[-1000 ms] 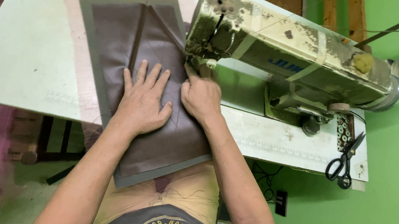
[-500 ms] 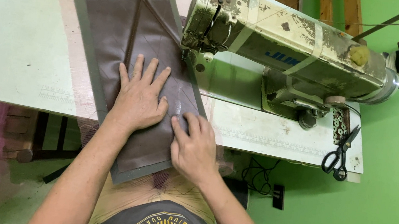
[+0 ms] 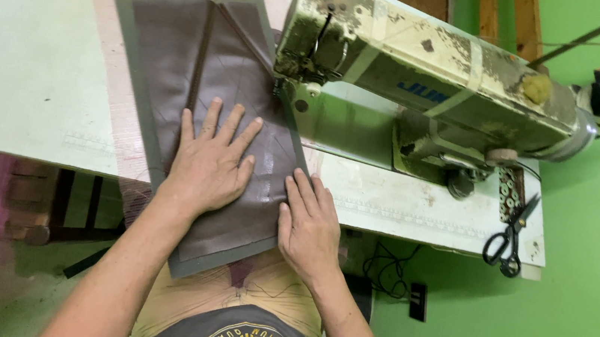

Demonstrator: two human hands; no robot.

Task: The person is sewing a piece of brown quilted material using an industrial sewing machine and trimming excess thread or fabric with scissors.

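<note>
On the sewing table (image 3: 14, 98): both hands flat on a brown leather panel (image 3: 228, 70) at the sewing machine (image 3: 430, 85).
Left hand (image 3: 210, 166) lies palm down mid-panel, fingers spread and released, gripping nothing. Right hand (image 3: 308, 226) presses the panel's near right edge, fingers straight, not clenched. Panel has a grey border, its far end under the machine head, its near corner hanging off the table edge. Black scissors (image 3: 506, 241) hang at the table's right end.
</note>
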